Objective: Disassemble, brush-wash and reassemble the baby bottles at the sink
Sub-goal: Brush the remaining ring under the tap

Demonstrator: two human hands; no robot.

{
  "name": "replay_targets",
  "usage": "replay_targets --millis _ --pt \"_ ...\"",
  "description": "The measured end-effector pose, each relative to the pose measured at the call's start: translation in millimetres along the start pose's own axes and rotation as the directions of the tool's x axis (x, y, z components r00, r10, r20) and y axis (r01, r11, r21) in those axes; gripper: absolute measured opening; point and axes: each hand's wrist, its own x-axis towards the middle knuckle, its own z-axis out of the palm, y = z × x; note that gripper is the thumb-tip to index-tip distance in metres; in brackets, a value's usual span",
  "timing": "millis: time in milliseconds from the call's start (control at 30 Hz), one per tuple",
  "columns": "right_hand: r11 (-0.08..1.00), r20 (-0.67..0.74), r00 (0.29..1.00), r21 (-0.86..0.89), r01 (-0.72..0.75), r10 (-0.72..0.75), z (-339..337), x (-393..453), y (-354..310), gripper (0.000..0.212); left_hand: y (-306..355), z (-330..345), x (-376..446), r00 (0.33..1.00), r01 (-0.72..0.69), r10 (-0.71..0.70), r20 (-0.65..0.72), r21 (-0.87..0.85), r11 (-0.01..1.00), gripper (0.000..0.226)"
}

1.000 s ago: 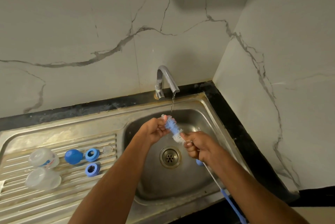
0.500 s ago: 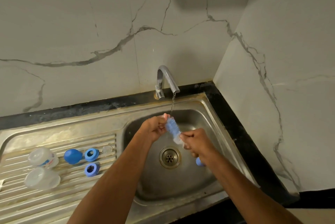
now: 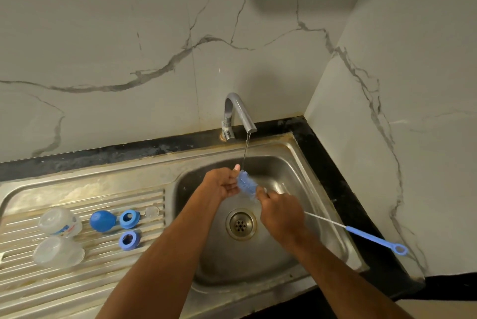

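Both hands are over the basin of the sink [image 3: 296, 161], right under the thin stream from the tap [image 3: 236, 112]. The left hand [image 3: 222, 185] cups its fingers around the blue bristle head of the bottle brush [image 3: 247, 184], and the right hand [image 3: 280, 211] grips the wire stem just below the bristles, so the two hands sit close together, both clamped on the brush. The blue handle [image 3: 374, 238] pokes out past the right edge of the basin, over the dark counter.

My read: this is the brush getting rinsed or worked under the water, not a bottle being scrubbed, because no bottle part is in either hand. The next move would call for one hand to let go and reach across to the drainboard [image 3: 82, 282] on the left for a part.

Over there, two clear bottles [image 3: 58, 238] lie near the left edge, one behind the other. Toward the middle sits a blue cap [image 3: 102, 220], with a blue collar ring [image 3: 129, 219] just beside it and a second ring [image 3: 129, 240] nearer the front. A small clear piece [image 3: 152, 211], possibly a teat, lies close to the basin's edge. So the bottles are apart, nothing reassembled yet. Nothing blocks the reach; the long handle swinging out right is the one thing to mind.
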Motion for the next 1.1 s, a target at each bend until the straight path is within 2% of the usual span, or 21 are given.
replay_targets --millis 67,133,200,233,267,300,367,400,467,533,567,633,700,733,767,833,867,900,1000,1067,1100 --pt "0.950 0.091 0.983 0.255 -0.179 0.161 -3.6 4.6 -4.6 0.008 -3.3 -1.3 3.2 1.000 -0.006 0.006 -0.003 -0.019 1.000 0.012" --pt "0.688 0.317 0.894 0.572 -0.447 0.317 -9.0 14.8 -10.4 0.016 -4.7 -4.1 6.6 1.000 -0.011 0.012 0.006 -0.057 0.998 0.014" --pt "0.158 0.628 0.674 0.675 -0.721 0.390 -17.9 23.7 -5.9 0.013 -3.0 -6.4 7.2 0.998 -0.013 0.021 0.058 -0.125 0.992 0.016" --pt "-0.124 0.776 0.544 0.603 -0.788 0.320 -24.5 26.2 -2.9 0.012 -1.7 -7.3 6.5 0.995 -0.022 0.037 0.093 -0.152 0.988 0.017" --pt "-0.331 0.867 0.450 0.498 -0.801 0.216 -29.8 27.7 0.4 0.013 0.2 -8.3 4.7 0.990 -0.036 0.060 0.130 -0.178 0.983 0.019" --pt "-0.453 0.900 0.414 0.428 -0.782 0.135 -34.2 28.4 3.4 0.014 2.0 -9.1 3.0 0.983 -0.052 0.084 0.161 -0.195 0.979 0.020" --pt "-0.456 0.895 0.428 0.435 -0.776 0.126 -32.9 26.8 9.0 0.016 2.9 -10.6 3.2 0.978 -0.075 0.106 0.180 -0.173 0.982 0.019" --pt "-0.350 0.861 0.467 0.509 -0.786 0.203 -31.6 25.7 11.1 0.015 1.8 -11.3 2.6 0.981 -0.073 0.095 0.166 -0.135 0.988 0.019" --pt "0.155 0.620 0.666 0.673 -0.723 0.415 -29.4 21.3 13.1 0.014 -3.0 -12.5 3.9 0.988 -0.041 0.052 0.144 -0.078 0.996 0.018" --pt "0.715 0.281 0.894 0.536 -0.449 0.350 -25.2 15.7 12.7 0.013 -5.6 -8.8 3.0 0.990 -0.013 0.027 0.141 -0.098 0.995 0.015" --pt "0.863 0.191 0.946 0.394 -0.317 0.260 -25.8 13.4 10.8 0.013 -5.8 -5.3 1.6 0.992 -0.017 0.030 0.119 -0.110 0.994 0.015" --pt "0.958 0.160 0.974 0.213 -0.192 0.160 -18.3 9.2 6.0 0.014 -5.9 0.9 4.9 0.997 -0.052 0.060 0.056 -0.131 0.990 0.019" --pt "0.880 0.231 0.947 0.370 -0.297 0.222 -12.6 8.9 2.1 0.015 -7.0 1.7 10.8 0.997 -0.076 0.077 -0.003 -0.133 0.988 0.021" --pt "0.722 0.307 0.902 0.544 -0.428 0.304 -11.7 12.7 3.0 0.015 -7.4 0.5 10.8 0.996 -0.084 0.081 -0.022 -0.141 0.986 0.020" --pt "0.457 0.446 0.812 0.672 -0.582 0.377 -12.1 17.7 5.9 0.015 -7.4 -0.9 9.7 0.996 -0.087 0.083 -0.029 -0.162 0.983 0.020" --pt "-0.144 0.778 0.541 0.604 -0.784 0.320 -17.3 22.1 10.0 0.017 -7.2 -4.0 9.1 0.996 -0.090 0.091 -0.008 -0.257 0.962 0.020" --pt "-0.352 0.861 0.455 0.508 -0.786 0.227 -19.9 22.1 12.1 0.018 -6.0 -4.7 7.2 0.995 -0.085 0.094 0.014 -0.319 0.944 0.020" --pt "-0.468 0.897 0.414 0.437 -0.768 0.157 -22.8 20.8 14.3 0.018 -3.5 -5.6 5.0 0.995 -0.077 0.097 0.032 -0.378 0.923 0.021" --pt "-0.519 0.903 0.412 0.412 -0.749 0.121 -25.3 15.0 20.1 0.016 5.2 -13.8 12.5 0.995 -0.091 0.094 -0.018 -0.477 0.874 0.023" --pt "-0.384 0.853 0.457 0.521 -0.763 0.251 -30.6 11.6 21.0 0.015 8.0 -22.7 14.3 0.984 -0.161 0.117 -0.136 -0.386 0.908 0.022" --pt "-0.238 0.765 0.527 0.626 -0.742 0.369 -30.6 10.8 21.0 0.015 7.5 -24.8 14.2 0.977 -0.180 0.134 -0.165 -0.314 0.932 0.020"
